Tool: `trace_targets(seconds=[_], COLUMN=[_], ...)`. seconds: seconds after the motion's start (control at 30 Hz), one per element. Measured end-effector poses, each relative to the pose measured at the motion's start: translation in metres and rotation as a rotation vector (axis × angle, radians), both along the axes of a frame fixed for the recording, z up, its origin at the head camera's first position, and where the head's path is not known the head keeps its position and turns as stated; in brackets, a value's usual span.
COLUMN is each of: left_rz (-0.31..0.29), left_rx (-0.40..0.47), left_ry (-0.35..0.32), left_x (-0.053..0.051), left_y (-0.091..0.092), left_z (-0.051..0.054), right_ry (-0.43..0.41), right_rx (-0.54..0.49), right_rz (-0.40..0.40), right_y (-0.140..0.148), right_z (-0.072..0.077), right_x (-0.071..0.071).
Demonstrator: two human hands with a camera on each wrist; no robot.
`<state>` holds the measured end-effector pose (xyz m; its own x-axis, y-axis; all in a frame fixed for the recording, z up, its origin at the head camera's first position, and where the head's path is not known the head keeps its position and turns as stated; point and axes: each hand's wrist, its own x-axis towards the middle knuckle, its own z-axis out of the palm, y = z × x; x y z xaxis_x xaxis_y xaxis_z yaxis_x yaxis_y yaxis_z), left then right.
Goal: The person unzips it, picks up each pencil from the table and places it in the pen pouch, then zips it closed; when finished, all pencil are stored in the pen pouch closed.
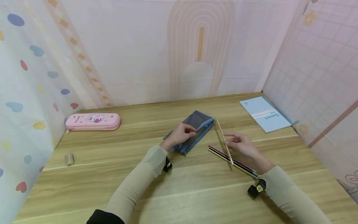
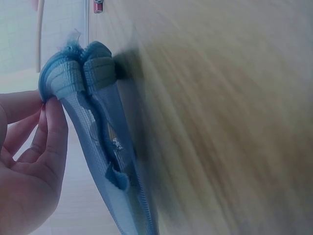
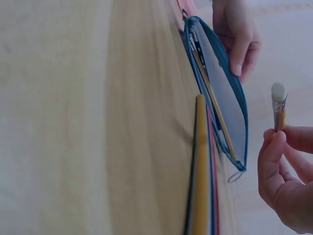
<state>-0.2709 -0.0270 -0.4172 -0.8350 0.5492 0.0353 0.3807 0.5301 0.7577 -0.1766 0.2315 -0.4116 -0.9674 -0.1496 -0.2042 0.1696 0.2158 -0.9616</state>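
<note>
My left hand [image 1: 181,134] pinches the upper edge of a blue mesh pencil pouch [image 1: 197,119], holding its zipped mouth apart. In the right wrist view, a yellow pencil [image 3: 213,98] and some darker ones lie inside the pouch [image 3: 239,105]. Between thumb and fingertips, my right hand [image 1: 242,144] grips a yellow pencil [image 1: 221,129], raised off the table just right of the pouch. Its white eraser [image 3: 279,92] points back towards me. Below that hand, several pencils [image 1: 241,168] in yellow, black and dark red lie side by side on the table.
A pink pencil case [image 1: 93,121] with a rabbit picture lies at the back left. Nearer on the left stands a small grey cylinder [image 1: 69,159]. A light blue notebook [image 1: 265,113] lies at the back right. Patterned cloth [image 1: 134,53] borders the wooden table [image 1: 190,199].
</note>
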Motion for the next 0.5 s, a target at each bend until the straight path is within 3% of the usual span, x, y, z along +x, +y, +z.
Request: trace_targets(seconds=[0.27,0.5], left_rz=[-0.003,0.005], left_rx=[0.007,0.015], left_ry=[-0.004,0.002], left_x=[-0.001,-0.003], left_y=[0.000,0.002], left_z=[-0.002,-0.001], right_ry=[-0.138,-0.122], right_rx=[-0.224,-0.210], right_rz=[-0.029,0.031], right_y=[-0.009,-0.023], right_z=[-0.007,-0.011], right_x=[0.002,-0.006])
